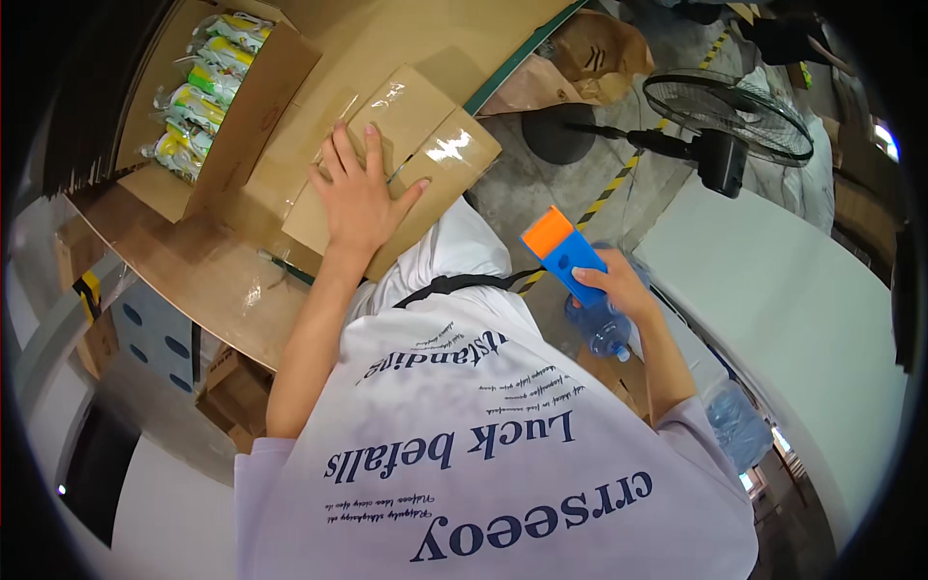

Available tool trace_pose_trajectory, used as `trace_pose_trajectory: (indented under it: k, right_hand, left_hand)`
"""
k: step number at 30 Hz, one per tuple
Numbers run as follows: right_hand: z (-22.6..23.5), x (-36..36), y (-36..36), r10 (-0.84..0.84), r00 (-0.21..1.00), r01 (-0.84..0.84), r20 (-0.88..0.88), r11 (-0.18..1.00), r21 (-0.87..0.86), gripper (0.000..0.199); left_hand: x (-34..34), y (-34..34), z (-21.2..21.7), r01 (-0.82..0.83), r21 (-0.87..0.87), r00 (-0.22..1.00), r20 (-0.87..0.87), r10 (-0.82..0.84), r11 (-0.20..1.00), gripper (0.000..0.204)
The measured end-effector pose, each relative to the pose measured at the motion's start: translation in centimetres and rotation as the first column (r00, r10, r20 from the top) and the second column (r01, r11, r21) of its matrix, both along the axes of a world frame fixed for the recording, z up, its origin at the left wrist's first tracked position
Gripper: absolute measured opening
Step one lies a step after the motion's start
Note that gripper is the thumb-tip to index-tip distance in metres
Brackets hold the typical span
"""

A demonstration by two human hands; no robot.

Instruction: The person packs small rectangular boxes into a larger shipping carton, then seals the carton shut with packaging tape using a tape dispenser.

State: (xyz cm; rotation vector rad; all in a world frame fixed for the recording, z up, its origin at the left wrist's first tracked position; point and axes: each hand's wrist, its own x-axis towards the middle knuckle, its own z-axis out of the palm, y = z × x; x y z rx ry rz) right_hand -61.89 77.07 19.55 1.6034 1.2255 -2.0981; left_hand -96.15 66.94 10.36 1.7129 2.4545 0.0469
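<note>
My left hand [362, 205] lies flat with fingers spread on the top of a closed cardboard box [411, 104]. Clear shiny tape shows on the box's flaps, and it sits at the near edge of the work table, close to my body. Off to the right, my right hand [619, 280] grips a blue and orange block-shaped tool [564, 253], its orange end pointing up and left, apart from the box. Its exact kind I cannot make out.
An open carton [261, 121] of several yellow, green and white wrapped packs stands on the brown table [242, 275] at the left. A black fan [720, 145] is at the upper right, near a white surface [773, 261]. Large clear bottles [607, 329] stand below my right hand.
</note>
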Motion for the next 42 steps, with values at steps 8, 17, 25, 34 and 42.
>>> trace_pose_trajectory:
  k: [8, 17, 25, 34, 42]
  right_hand:
    - [0.3, 0.4, -0.6, 0.142, 0.99, -0.142, 0.006, 0.988, 0.059, 0.039]
    - [-0.6, 0.1, -1.4, 0.09, 0.987, -0.094, 0.13, 0.995, 0.023, 0.047]
    - [-1.4, -2.3, -0.2, 0.184, 0.955, -0.202, 0.233, 0.978, 0.056, 0.054]
    - [-4.8, -8.2, 1.1, 0.16, 0.903, -0.199, 0.399, 0.978, 0.057, 0.065]
    - [-14.8, -3.8, 0.2, 0.053, 0.79, -0.239, 0.611, 0.944, 0.227, 0.066]
  left_hand:
    - [0.7, 0.2, 0.5, 0.002, -0.011, 1.0, -0.013, -0.002, 1.0, 0.091]
    - [0.1, -0.2, -0.4, 0.018, 0.058, 1.0, 0.011, -0.019, 0.998, 0.067]
    - [-0.5, -0.2, 0.2, 0.089, -0.006, 0.996, 0.025, -0.089, 0.996, 0.08]
    - [-1.3, 0.6, -0.1, 0.072, -0.107, 0.997, 0.029, -0.069, 0.992, 0.096]
    - [-1.3, 1.1, -0.6, 0.051, -0.112, 0.995, 0.095, -0.041, 0.992, 0.093]
